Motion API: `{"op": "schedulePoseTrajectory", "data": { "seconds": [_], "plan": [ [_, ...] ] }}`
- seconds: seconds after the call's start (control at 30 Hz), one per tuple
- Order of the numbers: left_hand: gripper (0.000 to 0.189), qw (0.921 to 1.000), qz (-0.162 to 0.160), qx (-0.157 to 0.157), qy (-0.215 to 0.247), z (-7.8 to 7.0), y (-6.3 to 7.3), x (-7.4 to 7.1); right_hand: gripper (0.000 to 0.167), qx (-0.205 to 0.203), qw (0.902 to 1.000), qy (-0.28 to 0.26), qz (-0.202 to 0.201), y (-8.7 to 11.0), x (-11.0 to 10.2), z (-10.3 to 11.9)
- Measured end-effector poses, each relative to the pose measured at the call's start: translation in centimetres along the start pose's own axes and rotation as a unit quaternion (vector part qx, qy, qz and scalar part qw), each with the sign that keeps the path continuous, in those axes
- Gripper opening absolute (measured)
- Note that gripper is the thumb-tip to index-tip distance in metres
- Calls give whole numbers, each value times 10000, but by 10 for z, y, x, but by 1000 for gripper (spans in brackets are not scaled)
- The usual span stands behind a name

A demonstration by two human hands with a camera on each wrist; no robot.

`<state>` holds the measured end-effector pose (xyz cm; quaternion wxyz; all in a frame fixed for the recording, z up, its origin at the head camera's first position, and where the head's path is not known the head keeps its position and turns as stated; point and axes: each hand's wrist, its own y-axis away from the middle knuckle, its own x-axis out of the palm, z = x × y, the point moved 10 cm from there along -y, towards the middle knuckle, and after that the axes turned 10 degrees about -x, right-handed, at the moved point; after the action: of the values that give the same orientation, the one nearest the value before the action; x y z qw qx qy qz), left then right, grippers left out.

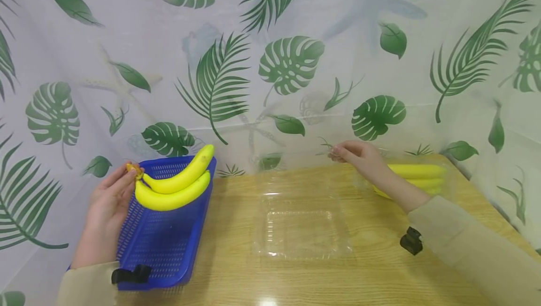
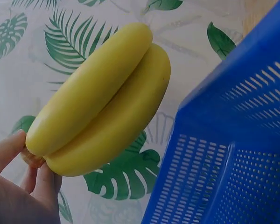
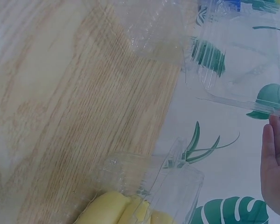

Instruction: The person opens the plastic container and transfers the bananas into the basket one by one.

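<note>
Over the blue basket (image 1: 177,249), my left hand (image 1: 105,205) pinches a small bunch of two yellow bananas (image 1: 173,200) by its brownish stem. The left wrist view shows the bananas (image 2: 112,116) side by side, pointing away from the fingers and beside the basket's wall. A clear plastic clamshell box (image 1: 302,252) lies unfolded at the middle of the table, its lid raised toward the back. My right hand (image 1: 359,154) holds the raised lid at its upper right edge. In the right wrist view the fingertips meet the rim of the lid (image 3: 238,101).
At the back right stands another clear box (image 3: 179,186) with yellow bananas (image 1: 416,172) inside, partly behind my right forearm. The wooden table (image 1: 236,268) ends at a leaf-printed curtain (image 1: 291,122) hanging behind it. The blue basket occupies the left side.
</note>
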<state>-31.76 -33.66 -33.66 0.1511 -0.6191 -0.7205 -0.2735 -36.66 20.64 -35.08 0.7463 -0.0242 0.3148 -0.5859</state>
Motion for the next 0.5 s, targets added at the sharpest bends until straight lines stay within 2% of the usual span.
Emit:
{"op": "schedulePoseTrajectory", "data": {
  "seconds": [0.1,0.27,0.37,0.5],
  "plan": [
    [27,9996,-197,-109,152,0,-3,-10,37,-37,10000,-39,-4,0,1,0],
    [27,9969,-707,-249,254,2,-7,-23,35,-52,10000,-61,-39,0,0,1],
    [23,9919,-1177,-350,309,4,-11,-33,35,-26,10000,-45,-35,0,0,1],
    [22,9837,-1637,-466,588,9,-14,-46,35,11,10000,34,-36,0,0,1]
  ]
}}
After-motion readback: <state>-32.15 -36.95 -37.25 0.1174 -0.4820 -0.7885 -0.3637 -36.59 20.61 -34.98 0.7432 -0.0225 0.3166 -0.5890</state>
